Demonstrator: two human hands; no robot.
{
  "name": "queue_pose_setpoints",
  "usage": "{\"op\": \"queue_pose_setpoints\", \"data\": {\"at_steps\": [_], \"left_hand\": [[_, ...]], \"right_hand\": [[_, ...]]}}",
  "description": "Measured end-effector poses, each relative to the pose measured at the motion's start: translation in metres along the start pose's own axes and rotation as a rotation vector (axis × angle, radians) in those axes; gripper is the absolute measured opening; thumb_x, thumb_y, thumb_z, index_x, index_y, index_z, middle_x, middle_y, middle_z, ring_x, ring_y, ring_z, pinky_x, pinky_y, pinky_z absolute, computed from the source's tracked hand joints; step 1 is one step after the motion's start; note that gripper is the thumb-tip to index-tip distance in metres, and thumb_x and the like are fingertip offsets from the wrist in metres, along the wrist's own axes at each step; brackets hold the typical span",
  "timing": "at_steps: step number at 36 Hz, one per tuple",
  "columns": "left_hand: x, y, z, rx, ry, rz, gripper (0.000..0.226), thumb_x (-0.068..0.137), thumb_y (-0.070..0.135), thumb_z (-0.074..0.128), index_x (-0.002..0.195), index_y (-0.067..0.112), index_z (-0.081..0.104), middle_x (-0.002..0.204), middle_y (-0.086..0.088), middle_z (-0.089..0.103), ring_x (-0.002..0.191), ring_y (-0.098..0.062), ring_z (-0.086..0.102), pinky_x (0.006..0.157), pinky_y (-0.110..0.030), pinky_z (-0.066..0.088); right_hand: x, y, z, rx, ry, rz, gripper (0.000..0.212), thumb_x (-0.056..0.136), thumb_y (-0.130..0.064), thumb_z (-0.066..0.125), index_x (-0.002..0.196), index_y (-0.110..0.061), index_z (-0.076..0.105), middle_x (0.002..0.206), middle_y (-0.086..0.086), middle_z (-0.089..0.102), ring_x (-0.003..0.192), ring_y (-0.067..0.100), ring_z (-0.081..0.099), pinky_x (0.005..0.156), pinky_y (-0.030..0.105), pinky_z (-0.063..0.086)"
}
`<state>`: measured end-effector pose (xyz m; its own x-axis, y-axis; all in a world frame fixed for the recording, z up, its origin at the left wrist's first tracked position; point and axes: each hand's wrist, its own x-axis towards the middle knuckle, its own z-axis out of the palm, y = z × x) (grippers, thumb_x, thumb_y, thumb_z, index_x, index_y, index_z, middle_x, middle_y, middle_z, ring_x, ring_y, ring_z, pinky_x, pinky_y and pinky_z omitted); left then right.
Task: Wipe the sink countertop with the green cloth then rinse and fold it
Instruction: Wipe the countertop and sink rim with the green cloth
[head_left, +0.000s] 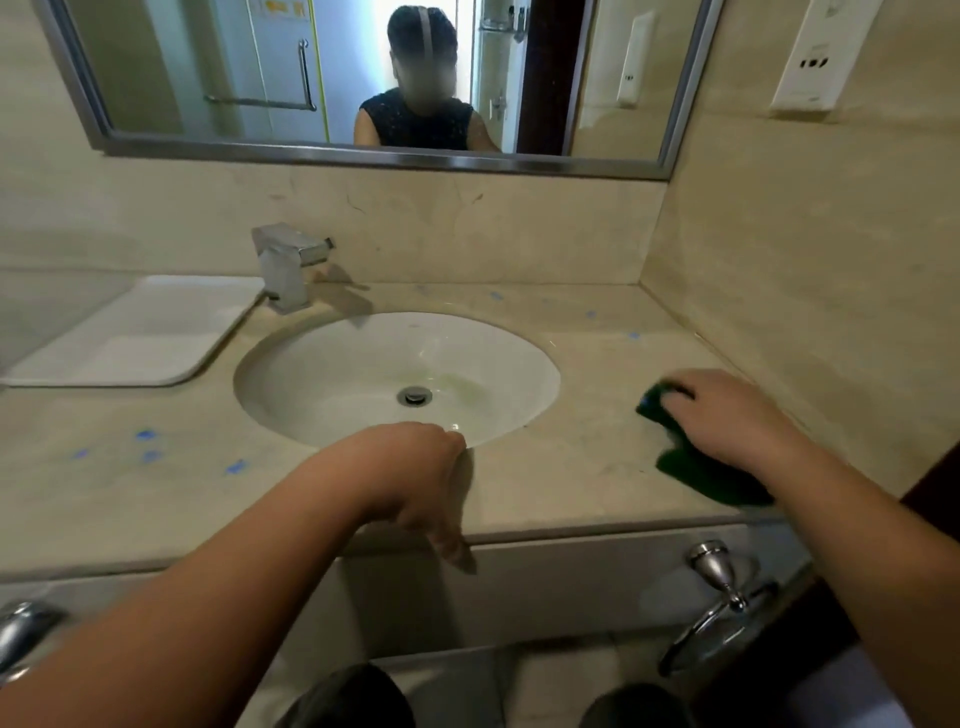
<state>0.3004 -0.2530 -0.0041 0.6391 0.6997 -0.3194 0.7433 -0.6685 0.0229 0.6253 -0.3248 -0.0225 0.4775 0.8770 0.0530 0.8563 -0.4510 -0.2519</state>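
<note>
The green cloth (696, 475) lies bunched on the beige stone countertop (587, 467), to the right of the white oval sink (363, 364). My right hand (727, 421) presses flat on top of the cloth, covering its middle. My left hand (421, 478) hangs over the counter's front edge in front of the sink, fingers curled down against the edge, holding nothing. Small blue marks dot the countertop at the left (148, 436) and along the back right.
A chrome faucet (288, 265) stands behind the sink at the left. A white tray (135, 338) sits at the far left. The wall rises close on the right. A mirror (363, 78) hangs above. A chrome towel ring (722, 603) sticks out below the counter.
</note>
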Motion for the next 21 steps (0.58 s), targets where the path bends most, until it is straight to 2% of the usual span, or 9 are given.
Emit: {"op": "queue_pose_setpoints", "data": {"at_steps": [2, 3, 7, 11, 14, 15, 17, 19, 21], "left_hand": [[0.002, -0.004, 0.004, 0.012, 0.044, 0.005, 0.090, 0.051, 0.079, 0.088, 0.115, 0.024, 0.055, 0.103, 0.006, 0.058, 0.092, -0.023, 0.056, 0.076, -0.035, 0.043], [0.003, -0.005, 0.004, 0.017, 0.052, 0.010, 0.088, 0.051, 0.079, 0.087, 0.113, 0.026, 0.054, 0.103, 0.006, 0.058, 0.092, -0.023, 0.057, 0.074, -0.035, 0.043], [0.008, -0.013, 0.008, -0.025, 0.050, 0.019, 0.082, 0.051, 0.079, 0.086, 0.108, 0.029, 0.056, 0.102, 0.006, 0.065, 0.092, -0.022, 0.062, 0.071, -0.037, 0.045], [0.013, -0.023, 0.014, -0.051, 0.064, 0.045, 0.089, 0.047, 0.086, 0.081, 0.115, 0.033, 0.059, 0.108, 0.008, 0.068, 0.095, -0.022, 0.063, 0.087, -0.041, 0.056], [0.013, -0.024, 0.015, -0.047, 0.055, 0.056, 0.094, 0.050, 0.085, 0.081, 0.124, 0.032, 0.059, 0.114, 0.006, 0.068, 0.100, -0.022, 0.063, 0.092, -0.043, 0.055], [0.013, -0.023, 0.014, -0.040, 0.046, 0.056, 0.095, 0.051, 0.085, 0.081, 0.126, 0.032, 0.058, 0.115, 0.006, 0.068, 0.101, -0.023, 0.063, 0.093, -0.043, 0.055], [0.013, -0.020, 0.012, -0.024, 0.022, 0.053, 0.099, 0.053, 0.083, 0.083, 0.132, 0.030, 0.057, 0.118, 0.004, 0.068, 0.103, -0.023, 0.063, 0.094, -0.042, 0.055], [0.013, -0.018, 0.009, -0.017, -0.009, 0.042, 0.101, 0.056, 0.081, 0.084, 0.136, 0.028, 0.054, 0.121, 0.002, 0.067, 0.104, -0.022, 0.061, 0.090, -0.039, 0.053], [0.012, -0.016, 0.008, -0.015, -0.012, 0.032, 0.100, 0.056, 0.080, 0.084, 0.135, 0.026, 0.054, 0.119, 0.002, 0.067, 0.101, -0.022, 0.060, 0.083, -0.038, 0.049]], "right_hand": [[-0.007, 0.007, 0.029, -0.140, -0.104, 0.089, 0.058, 0.101, -0.050, 0.025, 0.157, -0.041, 0.036, 0.169, 0.007, 0.033, 0.149, 0.040, 0.031, 0.118, 0.053, 0.032], [-0.008, 0.006, 0.041, -0.148, -0.099, 0.118, 0.060, 0.103, -0.049, 0.023, 0.161, -0.039, 0.026, 0.174, 0.006, 0.021, 0.155, 0.041, 0.020, 0.123, 0.055, 0.026], [-0.004, -0.027, 0.056, -0.143, -0.050, 0.058, 0.060, 0.107, -0.041, 0.022, 0.164, -0.024, 0.022, 0.175, 0.011, 0.016, 0.158, 0.041, 0.012, 0.126, 0.053, 0.021], [0.005, -0.071, 0.066, -0.243, -0.022, -0.098, 0.052, 0.108, -0.031, 0.030, 0.155, -0.012, 0.043, 0.166, 0.015, 0.033, 0.152, 0.040, 0.026, 0.122, 0.053, 0.029], [0.024, -0.097, 0.088, -0.334, -0.032, -0.222, 0.083, 0.085, -0.036, -0.001, 0.139, -0.008, 0.055, 0.154, 0.015, 0.048, 0.141, 0.041, 0.039, 0.117, 0.053, 0.032], [0.031, -0.102, 0.097, -0.358, -0.011, -0.270, 0.086, 0.079, -0.033, -0.003, 0.130, -0.006, 0.060, 0.147, 0.015, 0.054, 0.135, 0.040, 0.043, 0.115, 0.052, 0.035], [0.028, -0.124, 0.100, -0.332, -0.019, -0.310, 0.069, 0.087, -0.026, 0.007, 0.120, -0.007, 0.064, 0.130, 0.014, 0.063, 0.119, 0.037, 0.054, 0.103, 0.046, 0.044], [0.019, -0.150, 0.096, -0.209, 0.005, -0.336, 0.039, 0.099, -0.015, 0.034, 0.125, -0.009, 0.062, 0.123, 0.013, 0.064, 0.108, 0.034, 0.061, 0.086, 0.040, 0.048], [0.016, -0.169, 0.091, -0.010, -0.030, -0.295, 0.034, 0.103, -0.011, 0.043, 0.132, -0.011, 0.060, 0.125, 0.014, 0.065, 0.106, 0.033, 0.063, 0.085, 0.040, 0.051]]}}
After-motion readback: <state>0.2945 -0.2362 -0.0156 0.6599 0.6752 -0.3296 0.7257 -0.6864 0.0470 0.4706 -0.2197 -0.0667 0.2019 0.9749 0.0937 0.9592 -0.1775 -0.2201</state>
